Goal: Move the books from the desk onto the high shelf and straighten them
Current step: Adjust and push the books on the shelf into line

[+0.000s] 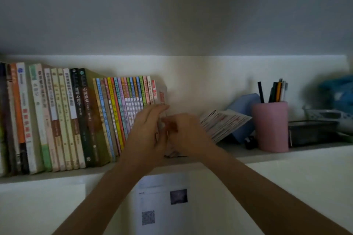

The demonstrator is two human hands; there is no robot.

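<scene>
A long row of books (76, 116) stands on the high white shelf (267, 155), leaning slightly to the left. At its right end a thin pale book with red print (162, 95) is blurred between my hands. My left hand (147, 131) lies flat against that book's left side and against the colourful thin spines (124, 105). My right hand (187, 133) grips the same book from the right, fingers curled on its edge. A fanned stack of thin booklets (223, 122) leans further right on the shelf.
A pink pen cup (271, 128) with several pens stands right of the booklets, in front of a blue box (244, 103). A dark tray (311, 131) and blue items (338, 93) fill the far right. A printed sheet with a QR code (162, 204) hangs below the shelf.
</scene>
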